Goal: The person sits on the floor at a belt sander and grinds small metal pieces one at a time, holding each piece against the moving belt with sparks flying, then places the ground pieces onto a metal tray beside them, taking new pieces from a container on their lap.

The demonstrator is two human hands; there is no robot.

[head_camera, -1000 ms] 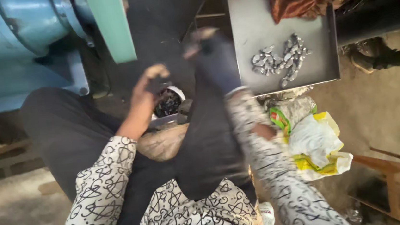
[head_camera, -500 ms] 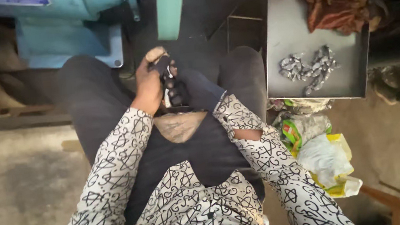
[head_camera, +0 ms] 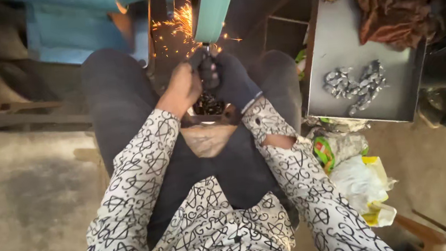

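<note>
Hands together above the lap: left hand (head_camera: 183,85) bare, right hand (head_camera: 234,81) gloved, both clenched on one small dark metal piece (head_camera: 208,70). Below them, bowl of dark bits (head_camera: 209,104). Piece pointing up and away, tip touching green belt (head_camera: 214,5); sparks (head_camera: 181,21) beyond. Far right, grey tray (head_camera: 328,41) with shiny pieces (head_camera: 353,82).

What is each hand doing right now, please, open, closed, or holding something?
Left hand: bare, closed on a small metal piece pressed to the green grinding belt.
Right hand: dark-gloved, closed on the same piece.
</note>
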